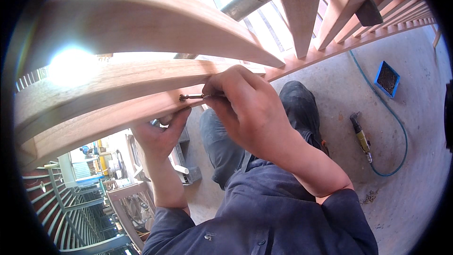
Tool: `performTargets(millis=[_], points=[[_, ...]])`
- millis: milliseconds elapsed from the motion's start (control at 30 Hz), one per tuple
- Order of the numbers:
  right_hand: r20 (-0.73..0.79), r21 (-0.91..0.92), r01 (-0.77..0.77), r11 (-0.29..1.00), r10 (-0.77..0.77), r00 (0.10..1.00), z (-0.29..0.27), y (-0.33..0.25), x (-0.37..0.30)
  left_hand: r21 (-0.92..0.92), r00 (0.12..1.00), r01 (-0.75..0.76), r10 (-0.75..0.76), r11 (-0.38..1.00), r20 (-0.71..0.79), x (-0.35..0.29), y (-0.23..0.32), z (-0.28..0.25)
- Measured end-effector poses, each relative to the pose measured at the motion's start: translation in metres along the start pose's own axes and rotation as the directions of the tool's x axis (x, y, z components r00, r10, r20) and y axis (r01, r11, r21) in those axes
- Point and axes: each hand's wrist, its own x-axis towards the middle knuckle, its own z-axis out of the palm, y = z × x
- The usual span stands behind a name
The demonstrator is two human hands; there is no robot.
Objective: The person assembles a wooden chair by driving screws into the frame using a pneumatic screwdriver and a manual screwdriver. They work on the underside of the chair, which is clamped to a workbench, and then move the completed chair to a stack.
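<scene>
Plainly, we find a slender metal rod (192,96) at the near face of the wooden rail (108,118), its left end at a dark round fitting (182,98) in that face. We record its long axis as sideways, roughly along the rail, tip pointing left. We see the right hand (250,99) pinching the rod's right end between thumb and bent fingers. We note the left hand (158,137) below the rail, thumb raised to its lower edge; a silvery rounded piece (155,123) shows beside it, and we cannot tell whether it is gripped.

We observe a pale mark (210,236) on the dark shirt (278,212) below the rail, too small to read. We find the rail smooth and reddish, with visible grain. Right of the rail, on the grey floor (339,94), we list a yellow-and-black tool (361,138), a thin green hose (403,134) and a four-sided blue tray (384,90) of small dark pieces (387,78).
</scene>
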Motion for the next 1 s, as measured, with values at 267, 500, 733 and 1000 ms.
performTargets(millis=[267, 500, 733, 1000], points=[[-0.029, 0.023, 0.025, 0.999, -0.024, 0.999, 0.0007, 0.0018, 0.0011, 0.032, 1.0, -0.027, 0.026, 0.999, 0.007, 0.0022, 0.0062, -0.0005], [0.004, 0.007, 0.024, 1.0, -0.024, 1.0, -0.0041, 0.0037, -0.0008, 0.022, 1.0, -0.022, 0.022, 1.0, 0.006, 0.0023, 0.0065, -0.0001], [-0.008, -0.012, 0.021, 1.0, -0.021, 1.0, -0.0019, 0.003, 0.001, -0.017, 0.999, 0.009, -0.01, 1.0, -0.043, 0.0023, 0.0074, 0.0024], [0.069, -0.069, 0.046, 0.997, -0.041, 0.997, -0.003, -0.0008, 0.004, 0.006, 1.0, -0.012, 0.012, 1.0, -0.017, 0.0033, 0.0087, 0.0011]])
